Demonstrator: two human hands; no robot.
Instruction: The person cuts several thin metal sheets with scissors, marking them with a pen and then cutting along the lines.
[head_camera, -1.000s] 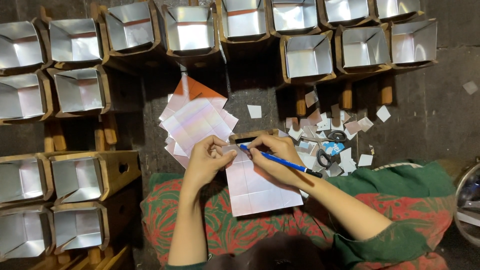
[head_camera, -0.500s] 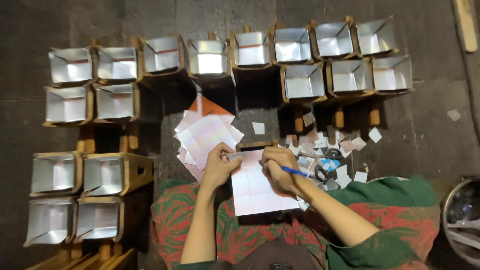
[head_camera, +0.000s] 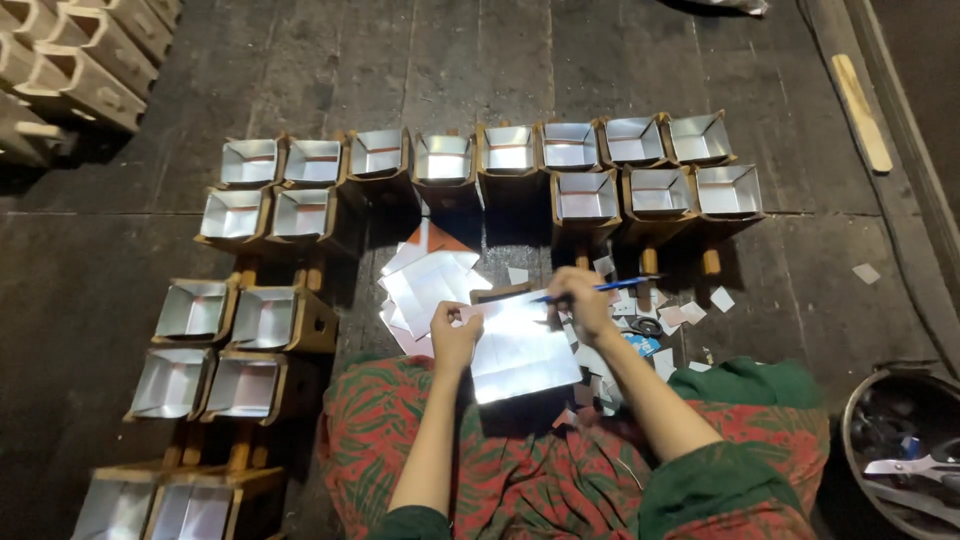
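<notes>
Left hand (head_camera: 453, 335) still pinches the silver sheet (head_camera: 520, 347) — now raised; right hand (head_camera: 583, 300) grips the blue pen (head_camera: 600, 288)

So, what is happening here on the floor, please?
A person sits on the dark floor with a white paper sheet on the lap. The left hand holds the sheet's left edge; the right hand holds a blue pen at its top edge. A stack of paper sheets lies just ahead, small paper scraps to the right. Rows of open foil-lined boxes stand around, and a basin with scissors is at the far right.
</notes>
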